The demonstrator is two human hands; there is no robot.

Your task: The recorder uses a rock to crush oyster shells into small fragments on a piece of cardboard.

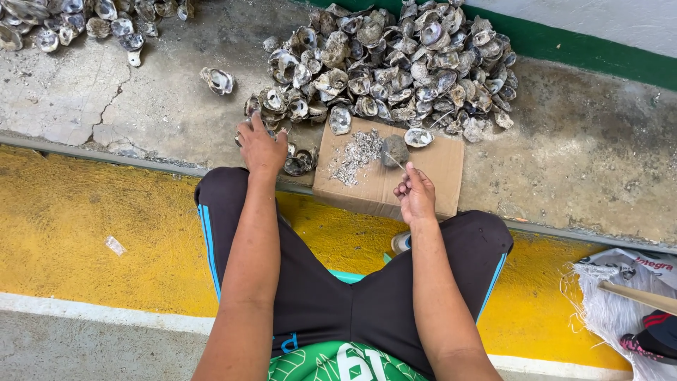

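My left hand (259, 146) reaches down onto oyster shells at the near edge of a big heap of grey shells (395, 63), fingers curled over one shell that is mostly hidden under the hand. My right hand (415, 192) hovers over a flat piece of brown cardboard (437, 176), pinching a thin metal pick whose tip points toward a dark rounded shell (394, 150) lying on the cardboard. A small pile of pale shell chips (356, 153) lies on the cardboard to the left of that shell, and an open shell (418, 137) rests at its far edge.
A lone shell (218, 80) lies apart on the cracked concrete. A second shell heap (70, 21) sits at the far left. My legs in black trousers straddle a yellow painted kerb (84, 233). A white woven sack (620, 296) with a wooden handle lies at the right.
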